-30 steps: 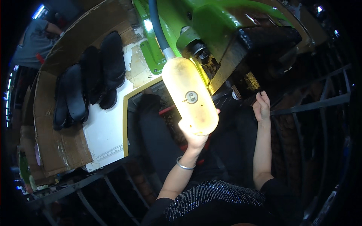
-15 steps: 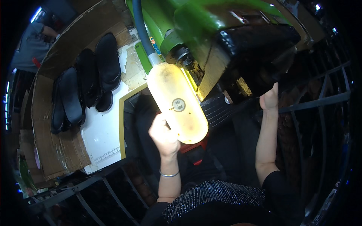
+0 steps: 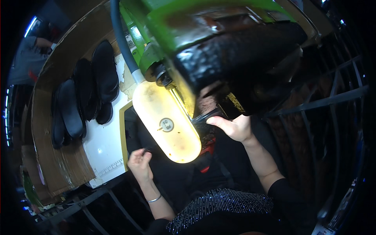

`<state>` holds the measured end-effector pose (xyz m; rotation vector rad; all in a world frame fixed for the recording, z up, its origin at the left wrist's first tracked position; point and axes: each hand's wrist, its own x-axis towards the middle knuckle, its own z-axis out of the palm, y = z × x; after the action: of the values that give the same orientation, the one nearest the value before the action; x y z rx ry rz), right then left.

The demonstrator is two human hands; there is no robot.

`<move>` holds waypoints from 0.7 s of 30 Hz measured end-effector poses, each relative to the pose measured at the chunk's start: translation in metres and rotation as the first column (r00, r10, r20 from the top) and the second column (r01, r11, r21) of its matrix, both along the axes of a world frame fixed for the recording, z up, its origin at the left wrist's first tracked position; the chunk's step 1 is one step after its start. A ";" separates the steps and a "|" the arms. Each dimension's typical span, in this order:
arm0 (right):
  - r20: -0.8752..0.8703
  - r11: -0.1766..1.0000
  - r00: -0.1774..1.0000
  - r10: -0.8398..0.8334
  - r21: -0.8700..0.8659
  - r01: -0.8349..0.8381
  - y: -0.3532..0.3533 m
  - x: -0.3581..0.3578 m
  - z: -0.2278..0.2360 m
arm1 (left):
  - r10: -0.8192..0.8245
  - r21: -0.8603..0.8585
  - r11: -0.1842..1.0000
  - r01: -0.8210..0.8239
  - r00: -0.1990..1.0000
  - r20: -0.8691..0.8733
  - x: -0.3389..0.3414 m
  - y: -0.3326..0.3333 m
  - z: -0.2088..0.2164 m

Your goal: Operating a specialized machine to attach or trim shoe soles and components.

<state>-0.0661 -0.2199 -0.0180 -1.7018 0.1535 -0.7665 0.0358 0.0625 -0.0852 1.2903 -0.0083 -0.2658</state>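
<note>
My left hand (image 3: 140, 162) is beside the white tabletop's yellow edge. Its fingers are curled together, with a small dark piece (image 3: 147, 150) at the fingertips, too dim to name. My right hand (image 3: 237, 128) is under the head of a green and black machine (image 3: 231, 43). Its thumb presses on a dark curved piece (image 3: 211, 114), perhaps a shoe sole; the other fingers are hidden below. Between my hands hangs a glowing, rounded lamp (image 3: 166, 125), its blue-grey hose (image 3: 124, 39) rising along the machine.
Several black shoe soles (image 3: 72, 107) lie in an open cardboard box (image 3: 43, 129) on the white tabletop (image 3: 102, 145) at the left. Metal rack bars (image 3: 325, 103) stand at the right, and more bars (image 3: 82, 203) at the lower left. Another person's sleeve (image 3: 25, 62) shows at the far left.
My left hand has moved from the lamp down and left. My right hand has come left from the machine's far side to its front. The view has shifted slightly.
</note>
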 end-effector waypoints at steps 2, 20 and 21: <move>-0.045 0.994 0.998 -0.037 -0.100 0.033 0.001 0.004 0.000 | -0.093 0.305 0.948 0.094 0.996 -0.015 -0.016 0.014 -0.032; 0.063 0.826 0.991 -0.118 -0.547 0.133 -0.064 -0.104 0.099 | -0.345 0.458 0.886 0.068 0.756 0.556 0.052 -0.084 0.064; 0.053 0.845 0.992 -0.112 -0.520 0.123 -0.058 -0.087 0.087 | -0.467 0.509 0.835 0.210 0.760 0.453 0.048 -0.078 0.072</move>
<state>-0.1535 -0.2779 0.0692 -2.2175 0.0328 -0.9795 0.0838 -0.0155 -0.0129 1.7770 -0.7506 -0.1986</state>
